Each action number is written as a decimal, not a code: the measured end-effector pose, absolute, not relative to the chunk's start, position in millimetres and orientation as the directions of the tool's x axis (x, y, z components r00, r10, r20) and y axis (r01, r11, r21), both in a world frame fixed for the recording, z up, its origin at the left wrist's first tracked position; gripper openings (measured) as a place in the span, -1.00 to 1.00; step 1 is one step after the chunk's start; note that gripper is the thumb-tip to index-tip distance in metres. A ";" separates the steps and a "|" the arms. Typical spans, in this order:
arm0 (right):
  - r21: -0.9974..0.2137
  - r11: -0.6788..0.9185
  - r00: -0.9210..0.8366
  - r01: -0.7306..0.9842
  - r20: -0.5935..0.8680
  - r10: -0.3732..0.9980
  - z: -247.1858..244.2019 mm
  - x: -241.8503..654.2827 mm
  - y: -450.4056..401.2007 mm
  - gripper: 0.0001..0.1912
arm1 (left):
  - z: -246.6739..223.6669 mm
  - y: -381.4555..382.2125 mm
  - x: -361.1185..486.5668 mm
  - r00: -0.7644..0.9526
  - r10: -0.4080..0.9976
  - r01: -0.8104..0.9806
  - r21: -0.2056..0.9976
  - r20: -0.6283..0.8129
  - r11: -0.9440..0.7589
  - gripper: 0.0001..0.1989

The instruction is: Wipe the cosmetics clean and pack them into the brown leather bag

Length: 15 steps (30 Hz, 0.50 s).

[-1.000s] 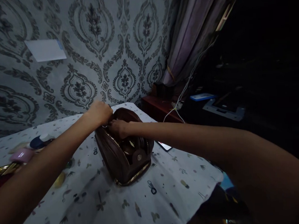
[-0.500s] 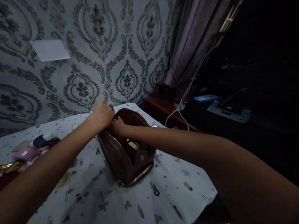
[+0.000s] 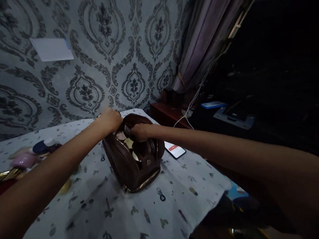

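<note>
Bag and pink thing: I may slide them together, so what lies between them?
In the head view, the left forearm crosses between bag and pink thing, above patterned cloth; a yellow thing shows beside it.

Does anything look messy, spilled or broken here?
Nothing looks spilled or broken. A pink thing and a navy one lie jumbled with others on the patterned cloth, left of the open brown bag, which looks messy. The white paper on the wall seems crooked, but the camera may bend it.
</note>
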State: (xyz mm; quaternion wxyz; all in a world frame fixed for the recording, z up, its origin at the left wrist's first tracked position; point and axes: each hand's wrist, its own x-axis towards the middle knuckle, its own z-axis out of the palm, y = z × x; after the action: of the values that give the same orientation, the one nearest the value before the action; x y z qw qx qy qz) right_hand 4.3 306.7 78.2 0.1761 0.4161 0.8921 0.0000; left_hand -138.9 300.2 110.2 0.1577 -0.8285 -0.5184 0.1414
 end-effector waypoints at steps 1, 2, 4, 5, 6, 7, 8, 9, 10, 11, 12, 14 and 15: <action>0.152 0.658 -0.579 0.737 -0.359 0.732 77.0 4.5 304.6 -0.61 | 107.9 301.7 -138.2 0.434 0.895 0.800 -0.413 -0.101 -0.435 -0.68; 0.157 0.659 -0.568 0.736 -0.388 0.726 75.7 4.0 302.9 -0.61 | 105.8 302.1 -136.6 0.443 0.887 0.784 -0.424 -0.131 -0.454 -0.70; 0.165 0.651 -0.549 0.741 -0.410 0.729 73.3 2.4 300.6 -0.62 | 102.1 300.3 -132.2 0.451 0.874 0.750 -0.455 -0.178 -0.480 -0.77; 0.168 0.645 -0.543 0.746 -0.408 0.734 72.4 1.9 299.9 -0.63 | 100.3 298.6 -129.8 0.453 0.871 0.737 -0.469 -0.192 -0.487 -0.78; 0.169 0.639 -0.539 0.751 -0.401 0.740 71.7 1.8 299.7 -0.64 | 98.7 296.6 -127.6 0.454 0.868 0.728 -0.477 -0.201 -0.492 -0.77; 0.169 0.633 -0.537 0.756 -0.392 0.747 70.9 2.1 299.7 -0.64 | 97.3 294.7 -125.8 0.458 0.864 0.721 -0.481 -0.209 -0.499 -0.76; 0.167 0.629 -0.538 0.759 -0.382 0.751 69.9 2.8 300.1 -0.64 | 96.1 293.1 -124.6 0.463 0.859 0.714 -0.483 -0.217 -0.507 -0.74; 0.164 0.627 -0.542 0.762 -0.370 0.755 68.6 3.7 300.6 -0.64 | 95.1 292.0 -124.0 0.470 0.854 0.707 -0.485 -0.222 -0.515 -0.73; 0.162 0.626 -0.546 0.763 -0.357 0.758 66.9 4.6 301.3 -0.63 | 94.2 291.3 -123.9 0.478 0.849 0.701 -0.486 -0.224 -0.522 -0.72; 0.162 0.623 -0.549 0.765 -0.343 0.762 64.9 5.5 302.0 -0.63 | 93.6 291.0 -124.4 0.486 0.845 0.695 -0.487 -0.224 -0.529 -0.71; 0.162 0.621 -0.552 0.766 -0.327 0.767 62.6 6.2 302.6 -0.63 | 93.0 291.0 -125.1 0.493 0.841 0.690 -0.488 -0.224 -0.535 -0.70; 0.165 0.623 -0.565 0.765 -0.293 0.771 58.2 7.2 303.4 -0.64 | 91.9 291.4 -126.9 0.505 0.833 0.680 -0.490 -0.224 -0.545 -0.70; 0.165 0.628 -0.575 0.761 -0.277 0.770 56.4 7.4 303.3 -0.66 | 91.3 291.7 -127.6 0.510 0.830 0.676 -0.491 -0.225 -0.549 -0.70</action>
State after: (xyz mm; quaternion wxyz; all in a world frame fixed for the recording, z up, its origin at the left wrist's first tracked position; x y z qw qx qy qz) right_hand 7.4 303.3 56.4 0.1630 0.4313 0.8873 0.0137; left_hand -127.6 291.7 91.3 0.1729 -0.8515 -0.4423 0.2221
